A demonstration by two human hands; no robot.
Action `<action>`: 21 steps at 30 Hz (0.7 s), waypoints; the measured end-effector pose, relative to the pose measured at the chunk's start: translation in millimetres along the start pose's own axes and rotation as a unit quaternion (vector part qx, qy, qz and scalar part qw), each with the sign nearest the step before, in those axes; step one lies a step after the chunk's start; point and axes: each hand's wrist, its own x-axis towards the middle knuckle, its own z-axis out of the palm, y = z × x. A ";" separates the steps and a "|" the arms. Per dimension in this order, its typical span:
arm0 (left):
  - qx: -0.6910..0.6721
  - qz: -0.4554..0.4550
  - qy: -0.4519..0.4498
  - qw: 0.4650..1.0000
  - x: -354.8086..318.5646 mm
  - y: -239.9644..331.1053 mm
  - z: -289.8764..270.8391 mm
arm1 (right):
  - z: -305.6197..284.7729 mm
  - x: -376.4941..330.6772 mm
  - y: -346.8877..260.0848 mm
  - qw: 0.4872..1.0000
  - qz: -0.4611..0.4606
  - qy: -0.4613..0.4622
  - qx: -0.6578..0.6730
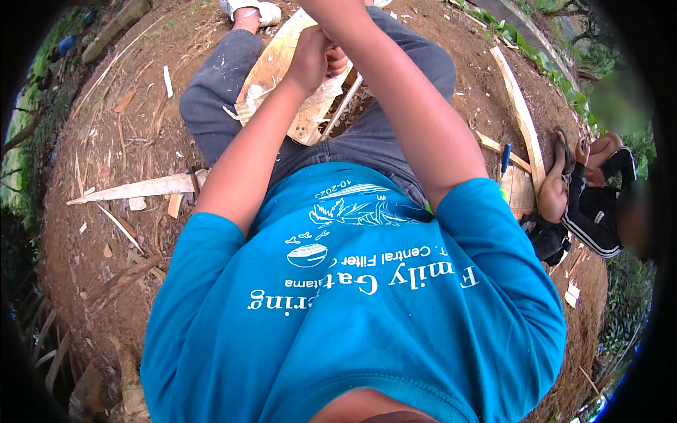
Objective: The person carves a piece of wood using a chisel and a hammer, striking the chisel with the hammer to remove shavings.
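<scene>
Left hand [310,60]: grip closed around something small at upper centre of the frame, pressed against the board [282,77]; what it holds is hard to make out. Right hand [337,60]: mostly hidden behind the left hand and forearm, grip state cannot be told.

Board: pale, rough-edged plank lying across the lap, upper centre, surface chipped and splintered. Thin stick [343,106]: slants just right of the board.

Progress, judged: shaping under way; chips and offcuts [134,189] litter the dirt at left, board edge remains ragged.

Other: long plank [520,116] at upper right; a second person [592,204] crouches at right edge. Tool in hand hidden; feet cut off at top.
</scene>
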 end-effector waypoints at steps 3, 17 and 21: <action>0.011 0.007 -0.022 1.000 -0.1 -1.7 -2.3 | -4.4 -4.2 -5.8 1.000 0.001 0.017 -0.006; 0.045 0.110 0.079 0.990 5.7 -4.8 6.2 | -18.9 -15.9 -17.8 0.986 -0.015 -0.010 -0.166; 0.037 0.080 0.123 0.988 11.2 1.2 15.4 | -48.3 -27.2 -22.1 0.970 -0.069 -0.030 -0.230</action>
